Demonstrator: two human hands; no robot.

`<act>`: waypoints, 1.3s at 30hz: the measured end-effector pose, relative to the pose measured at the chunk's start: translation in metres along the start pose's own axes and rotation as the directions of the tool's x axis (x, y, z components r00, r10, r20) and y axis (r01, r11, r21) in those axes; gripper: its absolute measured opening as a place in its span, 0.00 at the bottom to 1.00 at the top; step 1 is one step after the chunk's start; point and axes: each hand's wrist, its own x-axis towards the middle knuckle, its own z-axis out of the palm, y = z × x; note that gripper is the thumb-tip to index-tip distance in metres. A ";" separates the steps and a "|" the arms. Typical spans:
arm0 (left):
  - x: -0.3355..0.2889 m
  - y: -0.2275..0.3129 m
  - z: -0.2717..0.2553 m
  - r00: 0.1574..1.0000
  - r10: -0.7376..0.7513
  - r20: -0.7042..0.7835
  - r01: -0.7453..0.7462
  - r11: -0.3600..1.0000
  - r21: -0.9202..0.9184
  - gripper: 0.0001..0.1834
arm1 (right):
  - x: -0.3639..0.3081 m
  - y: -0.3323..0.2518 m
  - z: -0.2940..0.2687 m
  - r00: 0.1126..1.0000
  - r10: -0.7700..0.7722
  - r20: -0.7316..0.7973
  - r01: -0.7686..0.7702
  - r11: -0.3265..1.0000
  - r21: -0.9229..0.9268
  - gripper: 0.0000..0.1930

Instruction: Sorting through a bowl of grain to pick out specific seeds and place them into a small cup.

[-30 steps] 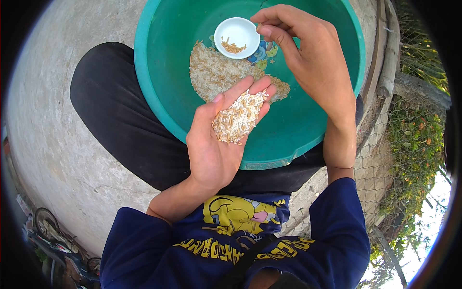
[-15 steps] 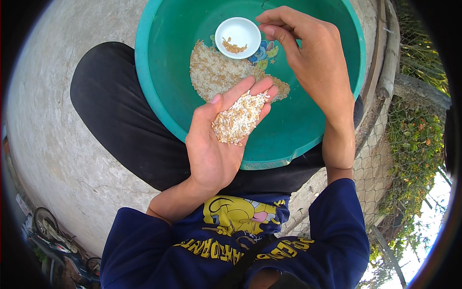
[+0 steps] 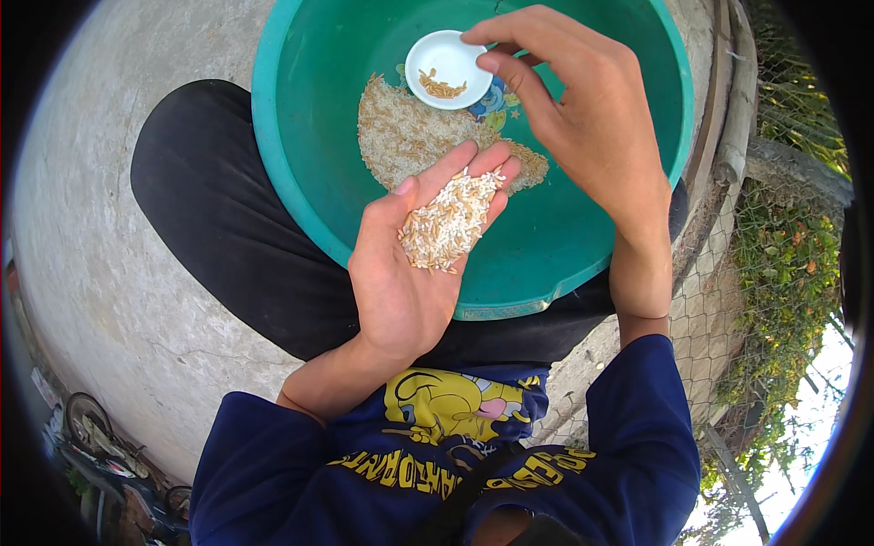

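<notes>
My left hand (image 3: pixel 401 282) lies palm up, cupping a small heap of rice grains (image 3: pixel 444 223), white ones mixed with brown husked ones. My right hand (image 3: pixel 583 118) hovers over the right rim of a small white bowl (image 3: pixel 437 53), its thumb and forefinger apart with nothing visible between them. A few brown unhusked grains (image 3: pixel 442 85) lie at the bottom of that bowl. The bowl rests in a large green basin (image 3: pixel 300 173), beside a spread layer of mixed rice (image 3: pixel 391 132). My left fingertips hide part of this layer.
The basin sits against my crossed, dark-trousered legs (image 3: pixel 218 209). Grey concrete floor (image 3: pixel 82 237) stretches to the left, with a parked motorbike (image 3: pixel 100 446) at the lower left. Wire fencing (image 3: pixel 706 309) and plants (image 3: pixel 783 264) stand at the right.
My right hand has shifted a little left, so its fingertips are now over the bowl's right rim. The left hand with the rice has barely moved.
</notes>
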 end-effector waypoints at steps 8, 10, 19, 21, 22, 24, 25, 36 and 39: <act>0.001 -0.002 -0.008 0.996 0.075 -0.043 -0.077 0.995 -0.068 0.34 | -0.019 -0.012 0.003 0.901 -0.233 0.365 0.183 0.969 0.166 0.16; 0.002 -0.002 -0.007 0.998 0.055 -0.042 -0.060 0.991 -0.121 0.35 | -0.022 -0.013 0.001 0.894 -0.257 0.367 0.217 0.965 0.148 0.16; 0.001 0.000 -0.004 0.999 -0.020 -0.042 0.014 0.991 -0.132 0.39 | -0.037 -0.035 0.000 0.857 -0.259 0.446 0.238 0.966 0.102 0.18; 0.001 0.001 -0.001 0.999 -0.019 -0.036 0.015 0.992 -0.128 0.39 | -0.036 -0.037 0.002 0.844 -0.244 0.478 0.236 0.969 0.078 0.18; 0.001 0.001 0.000 0.999 -0.021 -0.028 0.018 0.992 -0.125 0.38 | -0.035 -0.038 0.003 0.836 -0.199 0.512 0.180 0.980 0.088 0.18; 0.001 0.001 -0.001 1.000 -0.020 -0.024 0.018 0.994 -0.108 0.38 | -0.035 -0.039 0.006 0.824 -0.155 0.544 0.123 0.988 0.094 0.17; 0.001 0.001 -0.002 1.000 -0.017 -0.022 0.015 0.996 -0.091 0.38 | -0.036 -0.037 0.009 0.824 -0.157 0.545 0.132 0.988 0.084 0.16; 0.001 0.000 -0.007 0.999 -0.036 0.002 0.036 0.996 -0.088 0.34 | -0.036 -0.029 0.013 0.828 -0.220 0.515 0.199 0.975 0.097 0.11; 0.000 0.000 -0.010 1.000 -0.020 0.011 0.021 0.995 -0.093 0.34 | -0.035 -0.028 0.015 0.837 -0.239 0.492 0.196 0.971 0.139 0.10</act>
